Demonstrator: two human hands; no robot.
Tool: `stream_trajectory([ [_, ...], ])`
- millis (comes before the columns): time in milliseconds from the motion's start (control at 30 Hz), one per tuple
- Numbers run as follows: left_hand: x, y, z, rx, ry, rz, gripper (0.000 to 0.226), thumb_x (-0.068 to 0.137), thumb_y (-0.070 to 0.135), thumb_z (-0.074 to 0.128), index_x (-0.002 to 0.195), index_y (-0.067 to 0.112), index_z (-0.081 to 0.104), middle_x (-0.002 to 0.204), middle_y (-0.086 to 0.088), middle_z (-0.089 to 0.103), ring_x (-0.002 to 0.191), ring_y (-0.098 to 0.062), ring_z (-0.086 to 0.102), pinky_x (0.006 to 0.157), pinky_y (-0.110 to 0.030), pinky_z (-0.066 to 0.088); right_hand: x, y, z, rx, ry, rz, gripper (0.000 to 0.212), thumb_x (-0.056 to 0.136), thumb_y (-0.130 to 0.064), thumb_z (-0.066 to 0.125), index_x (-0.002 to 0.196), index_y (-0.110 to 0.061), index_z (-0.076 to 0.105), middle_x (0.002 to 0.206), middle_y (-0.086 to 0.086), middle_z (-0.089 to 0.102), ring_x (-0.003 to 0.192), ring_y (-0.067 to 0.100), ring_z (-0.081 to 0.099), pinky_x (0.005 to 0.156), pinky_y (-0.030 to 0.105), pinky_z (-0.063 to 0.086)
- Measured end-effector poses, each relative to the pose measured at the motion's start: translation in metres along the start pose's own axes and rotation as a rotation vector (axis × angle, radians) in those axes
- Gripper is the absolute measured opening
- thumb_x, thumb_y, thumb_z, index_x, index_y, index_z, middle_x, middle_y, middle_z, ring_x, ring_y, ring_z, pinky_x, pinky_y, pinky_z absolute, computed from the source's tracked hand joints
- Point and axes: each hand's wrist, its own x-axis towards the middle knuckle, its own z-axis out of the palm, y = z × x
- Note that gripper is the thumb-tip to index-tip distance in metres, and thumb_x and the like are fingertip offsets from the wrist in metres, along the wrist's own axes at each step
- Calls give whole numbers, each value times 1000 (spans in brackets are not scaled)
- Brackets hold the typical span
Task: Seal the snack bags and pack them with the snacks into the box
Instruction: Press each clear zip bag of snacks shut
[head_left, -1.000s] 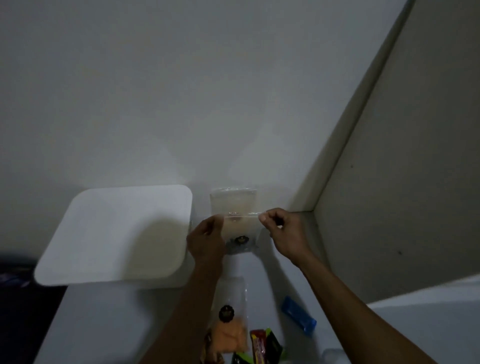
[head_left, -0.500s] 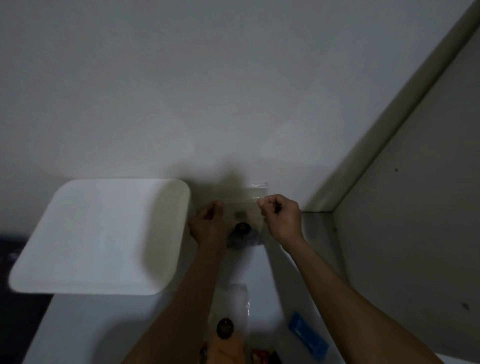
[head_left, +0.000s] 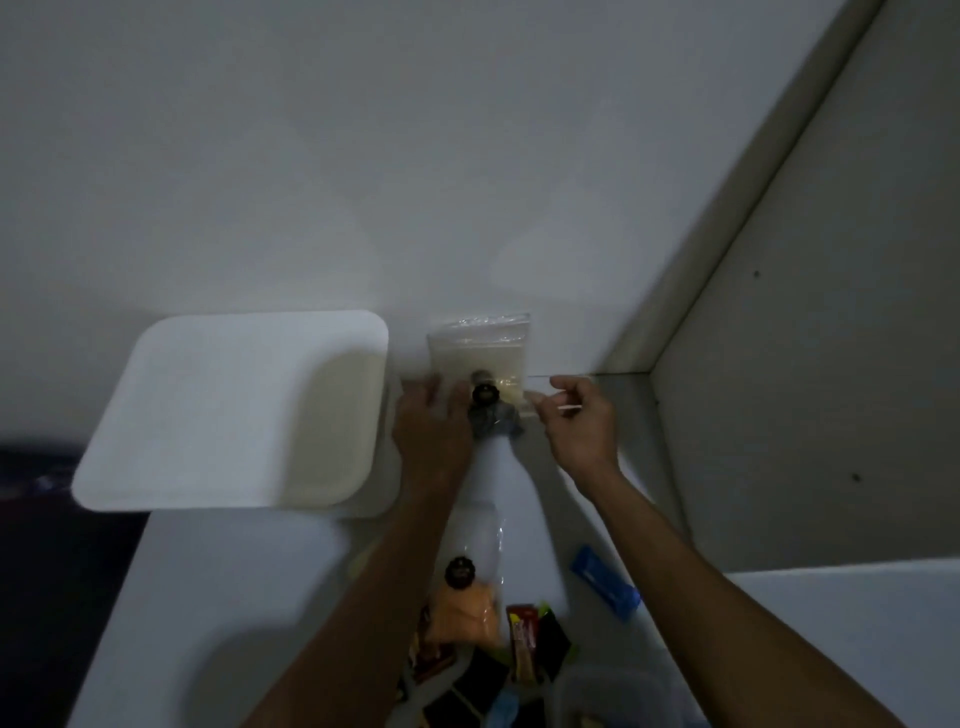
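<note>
With the clear snack bag (head_left: 480, 358) against the wall beside the white box (head_left: 234, 415), the left hand (head_left: 431, 421) steadies its edge and the right hand (head_left: 576, 421) pinches its corner, so sealing appears underway; pressing the strip fully closed likely comes next.

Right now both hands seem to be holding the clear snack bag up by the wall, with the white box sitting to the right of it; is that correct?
Not quite: the head view shows the white box to the left of the clear snack bag, not the right. The rest stands: the left hand and right hand both hold the bag up by the wall.
</note>
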Motion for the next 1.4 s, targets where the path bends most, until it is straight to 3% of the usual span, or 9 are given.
stream_trajectory([
  [133,-56,-28,-27,-15,-127,119,28,90,33,67,109,13,69,103,0,68,95,-14,62,82,-28,49,-56,16,-8,-123,-81,68,12,87,-16,72,98,-18,68,83,-2,66,77,14,64,76,29,57],
  [200,-72,-56,-36,24,-150,52,28,90,29,67,110,9,69,104,-5,68,97,-18,62,82,-28,47,-78,27,-8,-183,-124,87,10,88,-15,71,97,-18,67,83,-3,66,77,12,62,67,8,49],
  [300,-77,-94,-44,161,-218,-116,39,92,30,64,122,6,63,120,-13,64,112,-28,58,94,-33,44,-96,44,0,-223,-177,153,17,89,-16,69,106,-13,70,90,-1,70,79,10,61,61,1,41],
  [533,-70,-124,-35,289,-378,-255,53,95,37,55,135,4,52,134,-17,58,122,-32,54,103,-38,41,-108,74,31,-237,-220,283,40,91,-25,70,128,-14,61,112,8,67,96,15,58,83,19,46],
  [700,-68,-117,-24,217,-343,-321,43,96,28,58,132,4,55,130,-15,61,120,-27,56,99,-30,39,-108,84,38,-112,-140,327,5,92,-19,68,95,-19,72,90,-3,71,91,18,68,74,23,54],
  [767,-71,-116,-23,195,-308,-343,45,94,29,60,131,4,56,129,-16,61,118,-28,57,99,-31,39,-109,82,36,-74,-143,339,12,92,-17,67,83,-23,71,85,-2,71,86,18,69,72,25,57],
  [967,-74,-111,-29,23,-250,-361,28,94,34,59,105,10,67,103,-10,68,98,-27,62,82,-31,46,-113,71,22,79,-235,322,8,91,-17,70,85,-20,75,81,2,76,81,19,71,75,33,59],
  [1100,-87,-93,-51,-154,-186,-307,21,93,28,63,88,10,73,82,-5,70,80,-21,64,68,-29,47,-126,46,6,108,-242,250,10,92,-17,68,83,-16,73,71,-1,72,65,7,65,60,21,52],
  [1400,-130,-31,-118,-375,-180,-58,10,90,19,68,86,12,73,76,-2,73,66,-9,66,68,-31,53,-179,-36,-45,151,-278,54,13,93,-20,67,91,-8,71,88,14,74,76,16,65,69,33,52],
])
